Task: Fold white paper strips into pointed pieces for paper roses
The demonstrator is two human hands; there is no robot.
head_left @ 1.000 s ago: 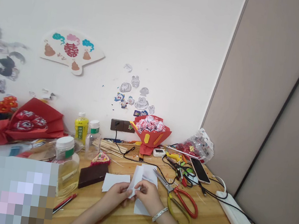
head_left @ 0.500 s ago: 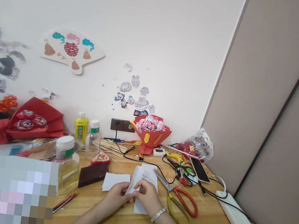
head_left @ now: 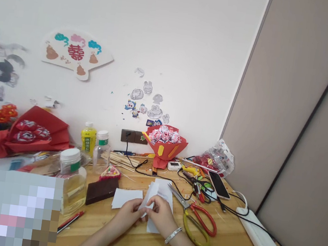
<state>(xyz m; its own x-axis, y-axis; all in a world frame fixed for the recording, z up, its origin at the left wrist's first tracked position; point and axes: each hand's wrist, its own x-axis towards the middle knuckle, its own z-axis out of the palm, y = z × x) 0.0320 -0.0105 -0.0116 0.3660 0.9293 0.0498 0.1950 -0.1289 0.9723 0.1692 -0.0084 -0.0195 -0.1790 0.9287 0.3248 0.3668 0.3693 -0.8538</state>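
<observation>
A small piece of white paper is pinched between both hands over the wooden table; it looks partly folded, with its lower edge hidden by fingers. My left hand grips its left side with thumb and fingers. On the right side, my right hand closes its thumb and fingertips on the same paper. Beneath and behind them lies a larger white sheet. Left of the hands rests a small stack of white paper. Large scissors with red and yellow handles lie beside my right hand, blades partly open.
A dark brown box, a lidded plastic jar and a red pen are on the left. A red-wrapped bouquet stands behind. At right are a phone, cables and a white power strip.
Both hands stay nearly in place, still holding the paper. The paper between them has tilted and looks narrower, more folded. The view has shifted slightly.
</observation>
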